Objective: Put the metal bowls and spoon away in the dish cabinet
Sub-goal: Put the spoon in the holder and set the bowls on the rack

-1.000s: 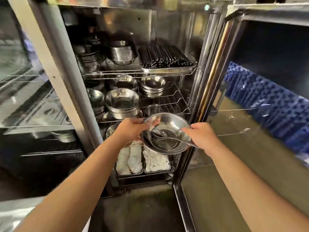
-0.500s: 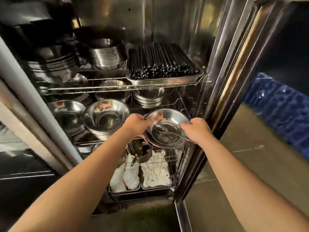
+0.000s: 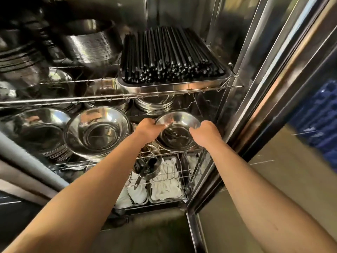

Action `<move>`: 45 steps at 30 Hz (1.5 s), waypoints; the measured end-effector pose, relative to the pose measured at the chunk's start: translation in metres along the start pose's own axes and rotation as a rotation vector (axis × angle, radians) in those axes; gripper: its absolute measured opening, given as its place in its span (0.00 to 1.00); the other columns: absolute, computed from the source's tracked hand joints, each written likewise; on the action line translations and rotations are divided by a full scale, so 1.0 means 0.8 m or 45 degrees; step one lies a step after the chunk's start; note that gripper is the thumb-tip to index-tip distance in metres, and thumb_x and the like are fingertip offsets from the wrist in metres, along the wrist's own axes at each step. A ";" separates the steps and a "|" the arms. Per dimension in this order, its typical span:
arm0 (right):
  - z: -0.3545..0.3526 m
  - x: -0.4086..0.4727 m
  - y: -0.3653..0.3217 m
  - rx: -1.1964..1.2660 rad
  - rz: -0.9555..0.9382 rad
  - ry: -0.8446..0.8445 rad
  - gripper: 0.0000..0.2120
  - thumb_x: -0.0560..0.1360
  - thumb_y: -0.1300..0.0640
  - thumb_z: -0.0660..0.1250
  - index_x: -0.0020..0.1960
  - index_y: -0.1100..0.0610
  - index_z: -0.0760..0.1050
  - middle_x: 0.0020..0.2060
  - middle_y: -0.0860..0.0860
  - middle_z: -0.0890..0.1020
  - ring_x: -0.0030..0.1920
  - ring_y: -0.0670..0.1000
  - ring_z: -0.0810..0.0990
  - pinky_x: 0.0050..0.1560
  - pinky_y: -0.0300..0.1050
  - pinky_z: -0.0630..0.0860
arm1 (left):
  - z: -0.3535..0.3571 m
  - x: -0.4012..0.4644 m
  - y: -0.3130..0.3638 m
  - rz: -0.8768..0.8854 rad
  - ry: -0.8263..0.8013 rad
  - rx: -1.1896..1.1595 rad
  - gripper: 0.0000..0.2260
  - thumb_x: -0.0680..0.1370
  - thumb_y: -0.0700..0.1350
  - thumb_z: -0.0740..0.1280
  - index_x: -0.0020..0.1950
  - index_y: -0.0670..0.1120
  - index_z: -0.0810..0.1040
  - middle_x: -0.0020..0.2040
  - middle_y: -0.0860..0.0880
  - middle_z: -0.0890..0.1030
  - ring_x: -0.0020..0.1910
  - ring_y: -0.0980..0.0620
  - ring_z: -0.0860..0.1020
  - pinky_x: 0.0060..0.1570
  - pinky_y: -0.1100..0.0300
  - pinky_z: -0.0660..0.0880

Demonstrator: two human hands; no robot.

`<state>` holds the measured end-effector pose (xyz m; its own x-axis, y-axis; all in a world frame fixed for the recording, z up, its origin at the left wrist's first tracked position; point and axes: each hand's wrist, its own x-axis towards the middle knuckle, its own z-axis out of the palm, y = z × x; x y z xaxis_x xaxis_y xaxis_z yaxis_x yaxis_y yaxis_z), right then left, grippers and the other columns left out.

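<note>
A shiny metal bowl [image 3: 179,123] with a metal spoon [image 3: 176,135] lying inside it is held over the right end of the cabinet's middle wire shelf [image 3: 193,105]. My left hand [image 3: 148,131] grips its left rim and my right hand [image 3: 205,133] grips its right rim. Whether the bowl rests on the wires or hovers just above them I cannot tell. To its left on the same shelf stand a stack of larger metal bowls [image 3: 97,132] and another bowl stack [image 3: 40,130].
Above, a steel tray of black chopsticks [image 3: 169,59] and stacked metal dishes [image 3: 89,46] fill the top shelf. Below, a wire basket [image 3: 164,179] holds white cloths and a dark ladle [image 3: 147,170]. The open steel door [image 3: 273,88] stands at the right.
Both hands have carried the bowl with the spoon forward and up into the cabinet, from in front of the shelves to the middle shelf's right end. The view has moved closer.
</note>
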<state>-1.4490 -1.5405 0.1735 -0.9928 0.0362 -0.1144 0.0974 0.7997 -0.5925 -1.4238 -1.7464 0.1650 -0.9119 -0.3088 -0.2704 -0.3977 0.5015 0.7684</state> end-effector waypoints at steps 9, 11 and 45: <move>0.015 0.026 0.003 0.007 0.114 -0.031 0.16 0.77 0.49 0.67 0.59 0.59 0.77 0.46 0.54 0.81 0.38 0.52 0.77 0.28 0.40 0.64 | 0.011 0.037 0.000 0.020 -0.041 0.001 0.11 0.78 0.50 0.67 0.57 0.46 0.79 0.37 0.49 0.80 0.25 0.55 0.72 0.26 0.63 0.69; 0.015 0.030 0.002 -0.006 0.105 -0.037 0.16 0.77 0.50 0.66 0.60 0.59 0.76 0.49 0.54 0.81 0.43 0.54 0.79 0.29 0.40 0.64 | 0.011 0.041 0.003 0.047 -0.043 0.052 0.11 0.79 0.50 0.65 0.54 0.44 0.80 0.34 0.50 0.78 0.23 0.56 0.70 0.22 0.66 0.67; 0.045 0.008 -0.015 -0.741 -0.295 -0.023 0.11 0.78 0.55 0.67 0.57 0.59 0.79 0.57 0.58 0.80 0.63 0.61 0.73 0.60 0.59 0.71 | -0.006 -0.093 -0.127 0.363 -0.008 0.795 0.31 0.80 0.54 0.64 0.80 0.49 0.57 0.76 0.42 0.68 0.69 0.40 0.72 0.68 0.46 0.70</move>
<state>-1.4539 -1.5715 0.1518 -0.9817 -0.1834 -0.0516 -0.1795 0.9811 -0.0729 -1.3152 -1.7779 0.1100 -0.9895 -0.0917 -0.1120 -0.1243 0.9349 0.3324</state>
